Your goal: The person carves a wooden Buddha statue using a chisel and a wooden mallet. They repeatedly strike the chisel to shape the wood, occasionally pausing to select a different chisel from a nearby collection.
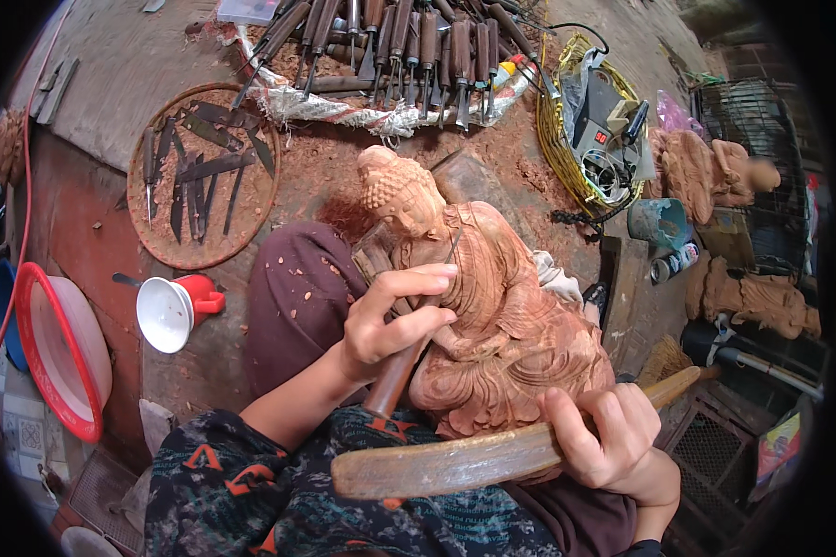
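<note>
Head view. We see a reddish wooden seated figure [492,316] resting across the person's lap, its curled-hair head toward the upper left and its folded base toward the lower right. The left hand [390,320] has its fingers wrapped around a chisel [409,343]; the brown handle runs down past the wrist, and the thin metal blade rises to touch the figure's chest just below the chin. The right hand [608,432] is closed around a long wooden mallet [455,459], which lies nearly level in front of the figure's base, its thick end toward the left and its narrow end projecting past the hand to the right. The mallet and the chisel handle lie close together, though we cannot tell whether they touch.

Beyond the figure, wood chips cover the workbench [130,65]. A row of carving tools [390,42] lies on crumpled cloth at the top edge. To the left, a round tray [204,172] holds dark blades. A white and red funnel-shaped lamp [172,311] sits nearer the lap, and a red-rimmed basin [60,353] stands at the far left. At right, a yellow wire basket [567,139] holds electrical gear, with other carved figures [715,172] beside it.
</note>
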The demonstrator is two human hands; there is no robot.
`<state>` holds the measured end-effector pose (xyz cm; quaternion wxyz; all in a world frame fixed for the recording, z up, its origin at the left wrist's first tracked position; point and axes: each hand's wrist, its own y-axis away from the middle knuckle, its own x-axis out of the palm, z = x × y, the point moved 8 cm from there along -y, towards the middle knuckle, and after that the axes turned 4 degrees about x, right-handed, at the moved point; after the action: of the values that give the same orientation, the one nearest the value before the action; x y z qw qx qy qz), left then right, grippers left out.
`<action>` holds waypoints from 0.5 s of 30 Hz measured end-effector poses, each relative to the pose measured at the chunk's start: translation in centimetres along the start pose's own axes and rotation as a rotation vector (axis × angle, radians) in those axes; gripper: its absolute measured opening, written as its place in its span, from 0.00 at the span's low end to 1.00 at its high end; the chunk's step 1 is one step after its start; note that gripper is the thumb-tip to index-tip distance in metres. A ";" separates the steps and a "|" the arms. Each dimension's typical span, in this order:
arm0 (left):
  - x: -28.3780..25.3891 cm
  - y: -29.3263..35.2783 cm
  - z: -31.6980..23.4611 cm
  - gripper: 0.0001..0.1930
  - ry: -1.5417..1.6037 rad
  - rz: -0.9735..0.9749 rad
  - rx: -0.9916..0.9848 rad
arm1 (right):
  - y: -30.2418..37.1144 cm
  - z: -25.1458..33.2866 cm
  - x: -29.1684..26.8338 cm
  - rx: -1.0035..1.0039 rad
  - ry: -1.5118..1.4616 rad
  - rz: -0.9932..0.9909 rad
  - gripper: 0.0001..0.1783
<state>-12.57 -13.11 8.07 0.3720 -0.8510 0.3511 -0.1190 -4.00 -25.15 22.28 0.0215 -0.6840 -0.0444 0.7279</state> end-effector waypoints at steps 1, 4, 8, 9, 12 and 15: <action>0.3 0.1 0.1 0.12 -0.028 0.015 -0.006 | 0.1 0.0 0.0 -0.007 -0.010 -0.006 0.16; 0.7 0.7 0.7 0.13 0.015 -0.024 -0.073 | 0.3 0.0 0.1 -0.022 -0.037 -0.020 0.17; 0.7 0.6 0.9 0.12 -0.013 -0.040 -0.103 | 0.5 -0.1 -0.2 -0.009 -0.057 -0.068 0.17; 0.8 0.5 0.9 0.12 -0.028 -0.028 -0.112 | 0.6 -0.2 -0.3 -0.002 -0.066 -0.087 0.17; 1.0 -0.4 0.3 0.11 -0.146 0.039 -0.052 | 1.0 -0.8 -0.3 -0.004 -0.075 -0.060 0.18; 2.1 -3.0 -1.4 0.11 -0.088 0.018 0.076 | 1.8 -2.1 -0.9 0.026 -0.074 -0.144 0.21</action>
<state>-10.18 -13.88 11.06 0.4203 -0.8374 0.3374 -0.0912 -1.84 -26.97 22.87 0.0811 -0.6512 -0.0846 0.7498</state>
